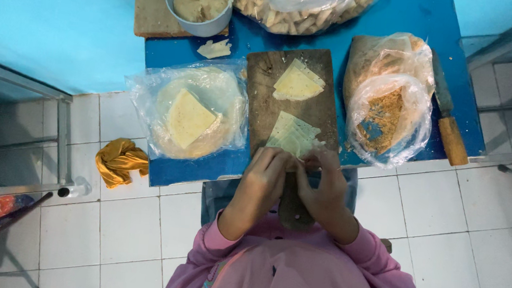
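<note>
Your table (415, 16) bright blue, your cutting board (272, 102) dark brown wood, wrapper sheets (298, 83) pale yellow, your sleeves (223, 240) pink, crumpled cloth (120, 161) mustard gold, bowl (207, 27) light grey with beige paste, knife handle (454, 141) orange-brown, floor tiles (131, 226) white.

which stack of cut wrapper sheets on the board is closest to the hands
The near stack, at the board's lower end, right by the left hand and right hand. The other stack lies farther up the board.

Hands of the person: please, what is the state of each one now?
Left hand: fingers curled at the near end of the wooden cutting board; what they pinch cannot be told.
Right hand: curled too, touching the left; contents cannot be told.
</note>
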The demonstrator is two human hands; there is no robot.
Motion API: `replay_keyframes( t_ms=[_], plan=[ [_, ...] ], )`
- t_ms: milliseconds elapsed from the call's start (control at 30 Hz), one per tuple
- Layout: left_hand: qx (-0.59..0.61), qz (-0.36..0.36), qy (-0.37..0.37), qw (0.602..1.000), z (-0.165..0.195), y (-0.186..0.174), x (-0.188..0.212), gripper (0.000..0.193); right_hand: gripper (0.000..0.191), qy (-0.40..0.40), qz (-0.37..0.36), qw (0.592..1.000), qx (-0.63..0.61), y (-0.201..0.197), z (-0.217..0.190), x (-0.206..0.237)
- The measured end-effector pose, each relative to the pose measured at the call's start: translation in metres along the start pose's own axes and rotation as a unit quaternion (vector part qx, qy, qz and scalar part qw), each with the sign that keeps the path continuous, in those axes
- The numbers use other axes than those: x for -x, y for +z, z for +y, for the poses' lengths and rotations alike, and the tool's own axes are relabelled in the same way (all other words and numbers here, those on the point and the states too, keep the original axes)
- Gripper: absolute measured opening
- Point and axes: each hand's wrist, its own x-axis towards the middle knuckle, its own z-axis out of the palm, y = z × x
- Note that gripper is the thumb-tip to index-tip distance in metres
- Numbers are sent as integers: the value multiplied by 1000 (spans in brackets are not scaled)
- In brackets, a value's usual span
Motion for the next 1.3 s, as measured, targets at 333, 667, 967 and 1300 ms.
replay_keyframes(
  t_ms=[333,667,967,1300],
  plan=[
    [-2,-5,0,1000,3,-4,-1,31,62,-98,-89,991,6,-20,-4,-9],
    [7,-56,13,998,8,-22,-7,25,54,-242,-239,940,-15,-46,8,-42],
    [7,-21,20,1000,1,-14,-7,28,37,-80,-230,966,-88,-30,29,-31],
    [-28,-4,-5,1000,-1,-7,-9,25,35,-28,-172,980,-91,-24,19,-37]
  ],
)
